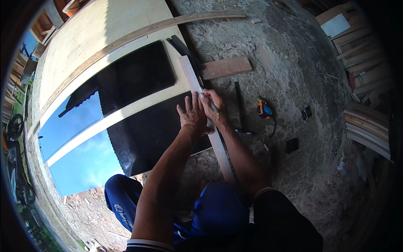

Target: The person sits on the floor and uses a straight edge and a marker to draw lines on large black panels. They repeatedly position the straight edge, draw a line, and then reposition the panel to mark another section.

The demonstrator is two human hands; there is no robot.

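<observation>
A narrow wooden strip [220, 151] runs from near my knees up across the edge of a dark reflective sheet [163, 126]. My left hand [193, 118] lies flat over the strip and sheet, fingers spread, pressing down. Just to its right, my right hand [215, 105] grips a pencil [215, 108], its fingertips against the strip. A second dark reflective sheet [135, 75] lies beyond the first, both on a pale plywood board [138, 17]. The pencil's tip is hidden by my fingers.
A long batten [151, 28] crosses the plywood. Black strips [178, 45] and a short plank [226, 67] lie at its right edge. On the rough ground are a tape measure [264, 110], a black bar [239, 104] and a small black piece [292, 145]. Stacked timber [366, 126] stands at right.
</observation>
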